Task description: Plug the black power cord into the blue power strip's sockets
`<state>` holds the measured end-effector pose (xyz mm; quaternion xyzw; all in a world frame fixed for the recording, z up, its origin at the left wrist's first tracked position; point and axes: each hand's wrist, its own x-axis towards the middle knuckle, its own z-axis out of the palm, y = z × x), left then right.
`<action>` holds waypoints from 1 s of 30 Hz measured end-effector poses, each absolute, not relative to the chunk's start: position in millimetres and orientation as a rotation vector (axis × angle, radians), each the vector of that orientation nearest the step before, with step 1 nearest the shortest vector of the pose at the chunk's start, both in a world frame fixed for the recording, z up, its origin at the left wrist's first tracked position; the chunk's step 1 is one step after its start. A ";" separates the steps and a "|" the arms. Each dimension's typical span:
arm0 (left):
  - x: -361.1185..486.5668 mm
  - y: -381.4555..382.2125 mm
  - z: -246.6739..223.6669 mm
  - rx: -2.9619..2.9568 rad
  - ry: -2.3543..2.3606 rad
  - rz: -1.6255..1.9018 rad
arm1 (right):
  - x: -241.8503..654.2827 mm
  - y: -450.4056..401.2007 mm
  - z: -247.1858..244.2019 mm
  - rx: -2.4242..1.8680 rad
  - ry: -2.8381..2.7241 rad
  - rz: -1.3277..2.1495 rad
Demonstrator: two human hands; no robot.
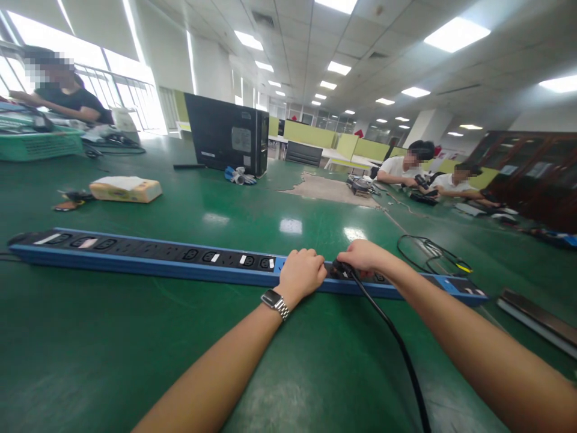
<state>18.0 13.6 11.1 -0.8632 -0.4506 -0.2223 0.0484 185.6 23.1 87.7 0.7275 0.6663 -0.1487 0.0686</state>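
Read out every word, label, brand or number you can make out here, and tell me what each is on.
No text can be read.
Computer case: labels too small and blurred.
Power strip: white stickers, no legible writing.
Yellow pack: print too blurred.
Wristwatch: dark screen, nothing legible.

You can read no text: the stickers (243, 260) on the strip (229, 261), left of your left hand (301, 273), and the label (242, 139) on the case (210, 135) beyond it are illegible.
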 end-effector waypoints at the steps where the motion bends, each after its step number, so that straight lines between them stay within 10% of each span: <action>1: 18.1 13.3 11.3 -2.635 -1.379 -0.675 | 182.8 23.2 88.4 2.160 2.023 -0.383; 30: 18.0 12.1 12.0 -2.633 -1.379 -0.676 | 166.3 39.6 85.9 2.120 1.987 -0.349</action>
